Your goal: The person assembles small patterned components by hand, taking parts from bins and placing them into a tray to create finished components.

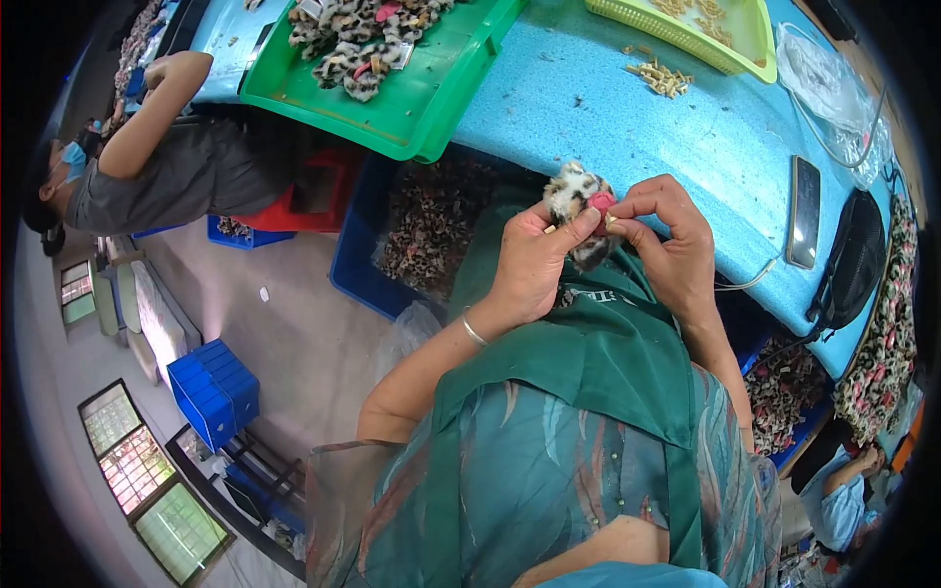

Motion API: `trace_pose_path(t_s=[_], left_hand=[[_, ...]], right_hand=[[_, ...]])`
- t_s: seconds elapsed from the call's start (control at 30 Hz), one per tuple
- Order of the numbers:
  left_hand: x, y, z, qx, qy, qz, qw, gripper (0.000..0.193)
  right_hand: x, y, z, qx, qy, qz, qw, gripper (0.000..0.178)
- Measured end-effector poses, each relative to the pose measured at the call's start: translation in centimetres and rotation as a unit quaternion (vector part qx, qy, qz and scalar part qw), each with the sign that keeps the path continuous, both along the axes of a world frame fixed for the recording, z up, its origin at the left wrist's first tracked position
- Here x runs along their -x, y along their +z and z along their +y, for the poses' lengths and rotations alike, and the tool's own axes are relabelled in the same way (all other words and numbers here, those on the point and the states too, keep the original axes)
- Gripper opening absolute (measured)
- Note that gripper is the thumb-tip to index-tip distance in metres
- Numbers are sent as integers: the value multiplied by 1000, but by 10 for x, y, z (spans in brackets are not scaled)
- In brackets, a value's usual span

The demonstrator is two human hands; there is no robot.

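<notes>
A small furry plush piece (572, 191), white with dark spots and a pink patch, is held just off the near edge of the table. My left hand (534, 257) grips it from the left, thumb on top beside the pink patch. On its other side my right hand (671, 235) pinches with thumb and forefinger at the pink patch. A small pale bit, like the pegs on the table, shows at those fingertips; how it sits against the plush I cannot tell.
On the blue table (549, 88) stand a green tray (392, 132) of spotted plush pieces and a yellow-green basket (676, 34) of small tan pegs. Loose pegs (662, 78), a phone (804, 211) and a black pouch (851, 260) lie there. Blue bins (358, 265) hold plush below. A co-worker (167, 181) sits left.
</notes>
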State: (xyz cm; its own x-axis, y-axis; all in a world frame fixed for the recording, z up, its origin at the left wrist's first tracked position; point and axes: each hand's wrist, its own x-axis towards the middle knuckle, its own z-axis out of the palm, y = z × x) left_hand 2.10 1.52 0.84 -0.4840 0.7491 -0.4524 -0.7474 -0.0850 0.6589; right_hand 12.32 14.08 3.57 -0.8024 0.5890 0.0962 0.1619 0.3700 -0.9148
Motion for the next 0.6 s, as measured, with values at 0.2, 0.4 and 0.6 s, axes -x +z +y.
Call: trace_pose_path(t_s=[0.2,0.4,0.6], left_hand=[[1,-3,-1,1,-7,9,1000,21],[1,6,3,-8,21,75,997,21],[11,12,-3,5,-75,62,995,22]], right_hand=[[-1,-5,12,32,63,-18,997,12],[2,-11,15,117,61,-3,991,7],[-2,-17,20,305,95,34,947,6]])
